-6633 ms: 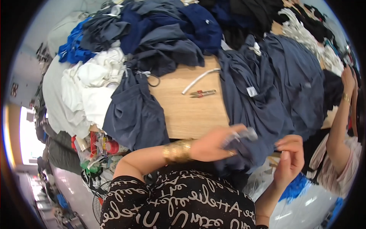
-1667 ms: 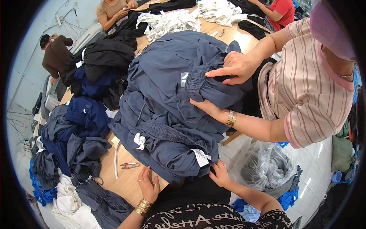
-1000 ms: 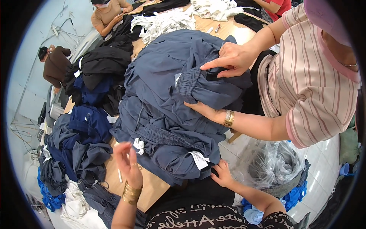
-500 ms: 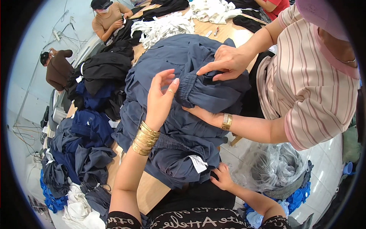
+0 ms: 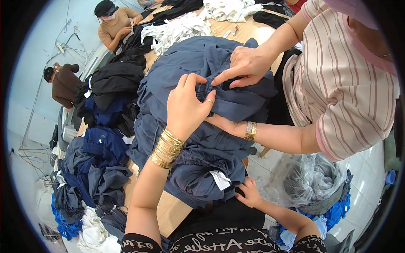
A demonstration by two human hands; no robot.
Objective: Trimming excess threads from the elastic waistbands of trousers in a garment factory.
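Observation:
A large heap of slate-blue garments (image 5: 164, 97) fills the middle of the view. On its upper part lies a gathered elastic waistband (image 5: 203, 89). My left hand (image 5: 185, 103), with a ring and a stack of gold bangles at the wrist, pinches this waistband between thumb and fingers. A co-worker's pointing hand (image 5: 249, 65) touches the same band with its index finger. The co-worker's other hand (image 5: 223, 123) lies partly hidden beneath the fabric. My right hand (image 5: 249, 193) rests against the heap's near right edge, thumb apart from the fingers, beside a white label (image 5: 220, 180).
The heap sits on a wooden table (image 5: 173, 211). Black garments (image 5: 114, 80) and navy ones (image 5: 103, 143) are piled at left, white pieces (image 5: 177, 31) farther back. A plastic-lined bin (image 5: 312, 181) stands at right. The co-worker in a striped shirt (image 5: 333, 80) stands close; others work behind.
My left hand has moved right and closed its thumb and fingers on the waistband. The co-worker's pointing finger has shifted slightly left along it. My right hand stays at the heap's edge.

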